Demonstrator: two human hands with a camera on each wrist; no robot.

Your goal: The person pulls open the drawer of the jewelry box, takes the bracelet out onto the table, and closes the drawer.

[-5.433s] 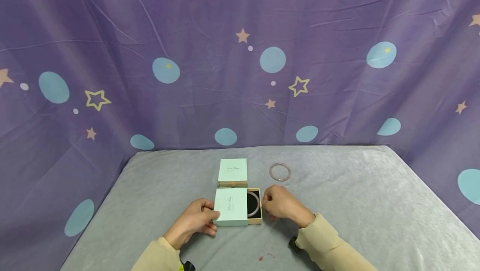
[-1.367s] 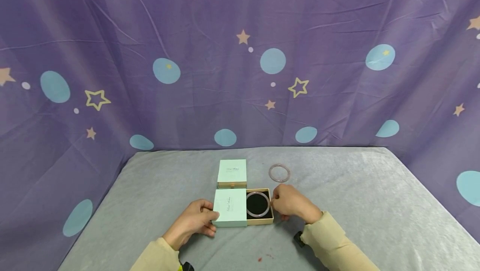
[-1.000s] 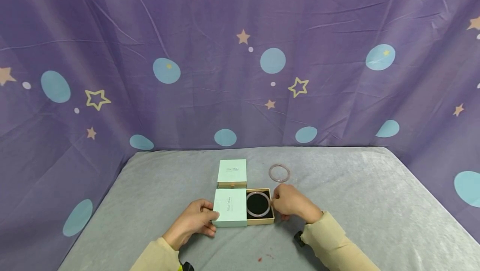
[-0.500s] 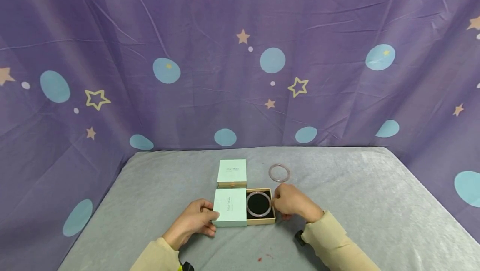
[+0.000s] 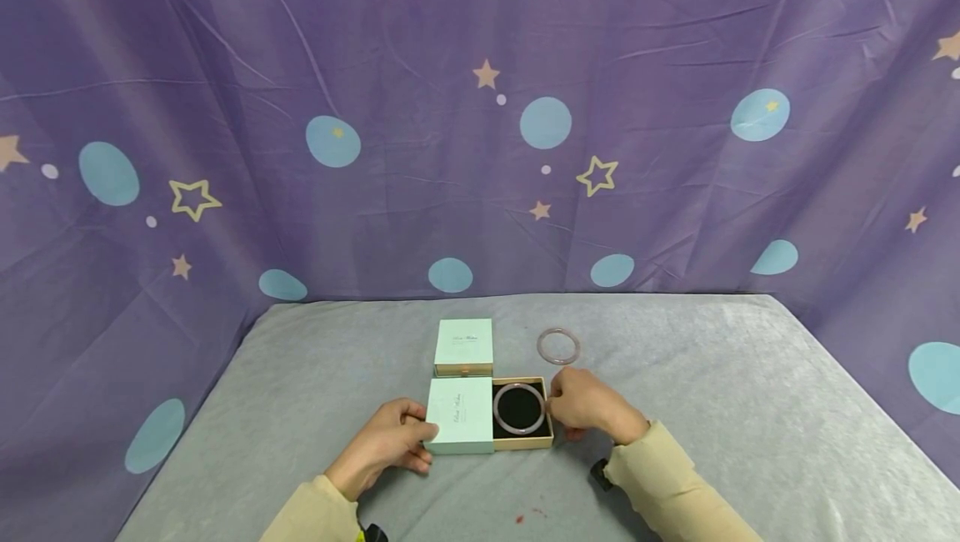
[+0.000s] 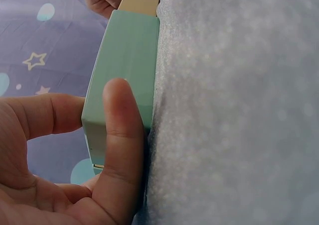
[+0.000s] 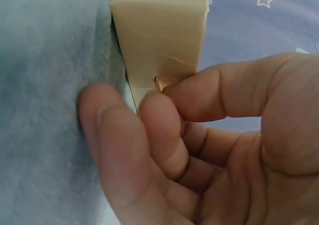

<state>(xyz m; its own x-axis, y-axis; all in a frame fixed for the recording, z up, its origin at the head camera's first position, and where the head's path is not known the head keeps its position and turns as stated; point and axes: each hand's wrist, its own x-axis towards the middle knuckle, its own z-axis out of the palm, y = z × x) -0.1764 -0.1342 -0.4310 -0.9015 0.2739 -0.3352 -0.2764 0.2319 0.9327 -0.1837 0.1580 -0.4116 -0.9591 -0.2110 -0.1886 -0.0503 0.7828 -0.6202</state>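
A mint-green jewellery box lies on the table, its sleeve (image 5: 460, 414) at the left and its gold-edged drawer (image 5: 522, 444) pulled well out to the right. On the drawer's black padding sits a pale translucent bangle (image 5: 519, 432). My left hand (image 5: 390, 435) grips the sleeve's left end; in the left wrist view a finger lies along the green side wall (image 6: 127, 51). At the drawer's right end, my right hand (image 5: 585, 402) pinches a small ribbon pull tab (image 7: 158, 83) between thumb and finger, as the right wrist view shows.
Behind the sleeve stands a second mint-green box (image 5: 465, 342), its drawer pushed in. Another pale bangle (image 5: 540, 346) lies on the grey cloth of the table (image 5: 712, 392), beyond my right hand. A purple patterned curtain (image 5: 480, 150) surrounds the table's back and sides.
Over these seconds the drawer has slid right out of its sleeve with my right hand, baring the whole bangle. In the last second it moved only slightly. My left hand stays put.
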